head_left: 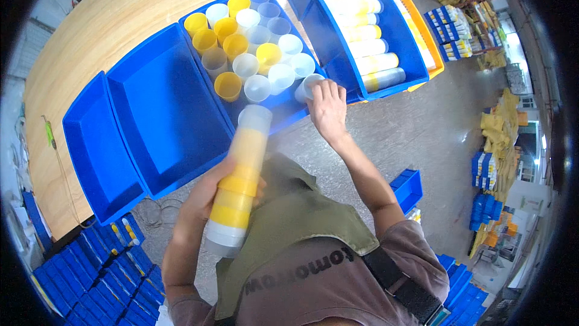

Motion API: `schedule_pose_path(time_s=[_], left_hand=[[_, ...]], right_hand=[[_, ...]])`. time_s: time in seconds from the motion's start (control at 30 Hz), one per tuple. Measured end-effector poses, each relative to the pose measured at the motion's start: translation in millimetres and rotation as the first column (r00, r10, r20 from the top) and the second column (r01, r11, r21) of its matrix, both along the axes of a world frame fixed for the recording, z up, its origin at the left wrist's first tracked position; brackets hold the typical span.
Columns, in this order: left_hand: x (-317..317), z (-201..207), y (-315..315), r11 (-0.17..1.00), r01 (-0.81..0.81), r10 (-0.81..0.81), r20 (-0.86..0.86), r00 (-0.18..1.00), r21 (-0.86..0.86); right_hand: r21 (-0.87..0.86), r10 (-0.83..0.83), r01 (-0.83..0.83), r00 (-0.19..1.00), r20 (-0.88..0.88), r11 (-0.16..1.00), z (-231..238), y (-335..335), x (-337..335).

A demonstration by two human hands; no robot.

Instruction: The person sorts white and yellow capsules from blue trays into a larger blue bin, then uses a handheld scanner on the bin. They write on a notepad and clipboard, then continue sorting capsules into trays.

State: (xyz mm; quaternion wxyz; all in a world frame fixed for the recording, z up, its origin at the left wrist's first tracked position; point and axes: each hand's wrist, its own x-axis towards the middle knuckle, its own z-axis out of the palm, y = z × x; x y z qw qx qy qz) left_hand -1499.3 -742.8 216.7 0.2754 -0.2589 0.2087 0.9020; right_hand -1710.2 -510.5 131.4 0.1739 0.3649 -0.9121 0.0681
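Note:
My left hand [206, 192] is wrapped round a long stack of nested plastic cups [241, 172], frosted, yellow and white in bands, tilted in front of my apron. Its upper end lies over the near edge of a shallow blue tray [280, 118]. At that tray's near right corner my right hand [329, 109] is closed on a frosted cup [306, 88], fingers at its rim. Several upright cups stand in the tray, among them a yellow cup [228, 87] and a frosted cup [257, 88].
Two blue trays [163, 91] [99, 145] stand to the left on the wooden table [78, 42]. A deeper blue bin [329, 30] at the right holds several cup stacks [374, 63]; an orange crate [416, 24] is beside it. Blue bins [90, 278] cover the floor at lower left.

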Motion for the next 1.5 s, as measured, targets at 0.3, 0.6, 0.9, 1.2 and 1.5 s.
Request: schedule_pose_path(time_s=[0.3,0.6,0.9,1.2,1.5], left_hand=[[-59.1,-32.7,41.4,0.995,0.088,-0.083,-0.108,0.991,0.043],[-65.1,3.7,47.9,0.989,-0.056,0.061,-0.030,0.998,0.137],[-15.5,11.8,-1.6,0.905,-0.424,0.425,-0.069,0.902,0.041],[17.0,-6.7,-4.6,0.933,-0.359,0.357,-0.112,0.928,-0.003],[32.4,-4.6,-13.8,0.902,-0.420,0.400,-0.180,0.899,-0.096]], right_hand=[[0.076,-0.036,0.026,0.991,0.127,0.997,11.6,-5.0,-12.5],[-0.039,-0.020,0.019,0.999,-0.024,0.999,66.6,10.1,0.1],[-0.582,0.156,0.260,0.809,0.567,0.771,72.7,-18.1,29.5],[-0.155,0.325,-0.310,0.942,0.083,0.938,64.8,-50.3,33.0],[-0.031,0.180,-0.180,0.917,0.357,0.983,68.8,-38.6,27.7]])
